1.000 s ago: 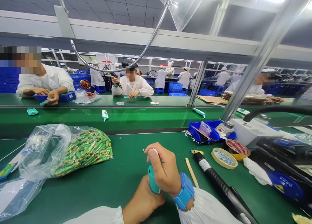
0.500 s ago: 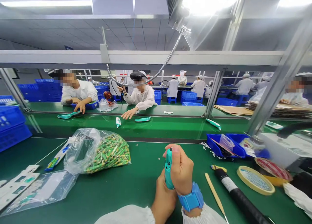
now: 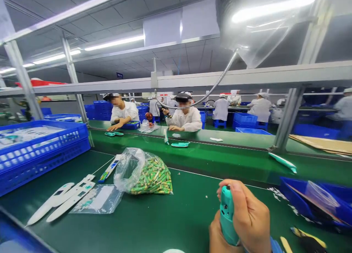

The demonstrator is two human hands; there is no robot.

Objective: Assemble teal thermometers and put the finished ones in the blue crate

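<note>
Both hands grip one teal plastic handheld casing (image 3: pixel 228 223) at the lower right of the head view. It stands roughly upright, with small dark openings on its face and a dark spot at its top. My right hand (image 3: pixel 251 216) wraps its upper side from the right, thumb near the top end. Behind its lower part, my left hand (image 3: pixel 216 233) is closed round it, with most of the fingers hidden. A blue band, mostly out of frame, circles my right wrist.
A clear bag of green-yellow batteries (image 3: pixel 152 176) lies left of my hands. White long parts (image 3: pixel 68 198) and blue crates (image 3: pixel 55 146) are farther left. Teal casings (image 3: pixel 180 145) lie on the green belt (image 3: pixel 220 156). A blue bin (image 3: pixel 302 205) stands right. Two co-workers sit opposite.
My view has turned left, so my hands and the casing appear farther right and lower. Both hands still hold the casing. Across the belt, the co-workers' hands and some teal casings have shifted.
</note>
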